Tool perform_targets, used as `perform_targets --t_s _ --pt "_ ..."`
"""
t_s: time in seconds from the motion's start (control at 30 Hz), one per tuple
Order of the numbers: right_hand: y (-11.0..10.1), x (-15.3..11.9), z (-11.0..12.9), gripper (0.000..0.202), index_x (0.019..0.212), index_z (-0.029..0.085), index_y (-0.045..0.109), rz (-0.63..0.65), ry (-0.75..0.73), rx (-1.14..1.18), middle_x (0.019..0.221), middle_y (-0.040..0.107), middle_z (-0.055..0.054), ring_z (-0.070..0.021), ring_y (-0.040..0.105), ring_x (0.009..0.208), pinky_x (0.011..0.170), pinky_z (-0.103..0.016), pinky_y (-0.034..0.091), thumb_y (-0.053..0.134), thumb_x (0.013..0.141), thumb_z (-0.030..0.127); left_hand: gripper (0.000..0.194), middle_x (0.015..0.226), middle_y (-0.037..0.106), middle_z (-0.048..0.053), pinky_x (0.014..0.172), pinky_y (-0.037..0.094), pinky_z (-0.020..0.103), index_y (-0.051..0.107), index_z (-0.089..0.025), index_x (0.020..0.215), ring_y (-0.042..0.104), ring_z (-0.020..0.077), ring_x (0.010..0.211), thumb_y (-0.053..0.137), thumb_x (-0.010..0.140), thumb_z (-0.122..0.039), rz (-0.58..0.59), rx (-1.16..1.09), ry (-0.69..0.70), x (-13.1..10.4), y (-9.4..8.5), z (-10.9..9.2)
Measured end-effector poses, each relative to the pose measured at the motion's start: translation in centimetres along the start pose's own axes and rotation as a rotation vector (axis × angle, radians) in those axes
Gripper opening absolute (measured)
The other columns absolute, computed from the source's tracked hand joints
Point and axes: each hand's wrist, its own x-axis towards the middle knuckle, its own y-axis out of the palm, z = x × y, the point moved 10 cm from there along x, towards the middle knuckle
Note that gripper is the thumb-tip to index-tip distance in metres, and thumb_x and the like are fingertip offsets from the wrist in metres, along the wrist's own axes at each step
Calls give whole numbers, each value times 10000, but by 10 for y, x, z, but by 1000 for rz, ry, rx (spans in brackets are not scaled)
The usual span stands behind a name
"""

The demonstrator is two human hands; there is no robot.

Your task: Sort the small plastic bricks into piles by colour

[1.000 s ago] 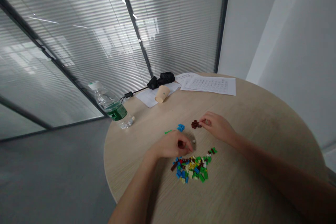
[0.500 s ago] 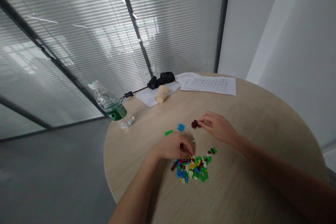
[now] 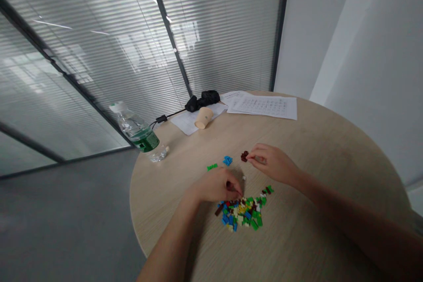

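Note:
My left hand (image 3: 218,184) is closed in a pinch at the far edge of a mixed heap of small toy bricks (image 3: 243,216), coloured green, blue, yellow, brown, white and red. Whatever its fingertips hold is too small to make out. Thumb and forefinger of my right hand (image 3: 274,164) are pressed together right beside a little pile of dark brown bricks (image 3: 244,156); I cannot see what is between them. Left of that pile lie blue bricks (image 3: 228,160) and green bricks (image 3: 212,167). A single white brick (image 3: 244,178) sits between my hands.
On the round wooden table (image 3: 330,150), a plastic water bottle (image 3: 145,139) stands at the left edge. Toward the back lie a paper cup (image 3: 203,118) on its side, a black bundle (image 3: 203,100) with a cable, and printed sheets (image 3: 264,106). A glass partition with blinds rises behind.
My right hand has shifted slightly down and left at the brown pile, its fingertips now just in front of it. My left hand stays almost still at the mixed heap.

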Motion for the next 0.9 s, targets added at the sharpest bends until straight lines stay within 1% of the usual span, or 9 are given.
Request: perform_targets --t_s 0.4,0.6,0.77,0.83,0.9 --pt "1 -1 3 127 803 175 659 8 -22 7 807 640 -37 -130 570 718 655 -241 423 537 823 205 159 589 606 -38 495 305 173 714 -207 789 486 68 514 577 709 -200 -25 23 -7 -1 -1 -5" --pt "-1 -1 6 142 811 176 662 1 -49 3 817 644 -46 -137 575 745 671 -245 430 525 830 210 125 609 610 -37 508 316 169 707 -204 759 502 69 539 600 694 -200 -23 26 23 0 0 -11" --pt "0 -1 5 127 817 176 661 4 -42 -1 820 643 -42 -136 573 735 662 -242 427 538 821 204 124 596 593 -34 509 316 169 700 -192 743 487 71 533 592 683 -184 -17 1 22 1 2 -9" --pt "0 -1 7 125 815 175 660 10 -62 2 818 642 -42 -136 572 734 664 -242 426 538 820 201 137 605 586 -34 519 317 167 695 -184 747 473 69 537 575 681 -171 -39 -20 16 -1 -3 -6" --pt "-1 -1 11 131 813 179 659 18 -96 4 818 641 -44 -139 572 746 680 -246 425 530 823 197 159 597 561 -39 524 312 167 689 -173 761 442 63 528 549 686 -156 -111 -36 -6 -5 -16 1"
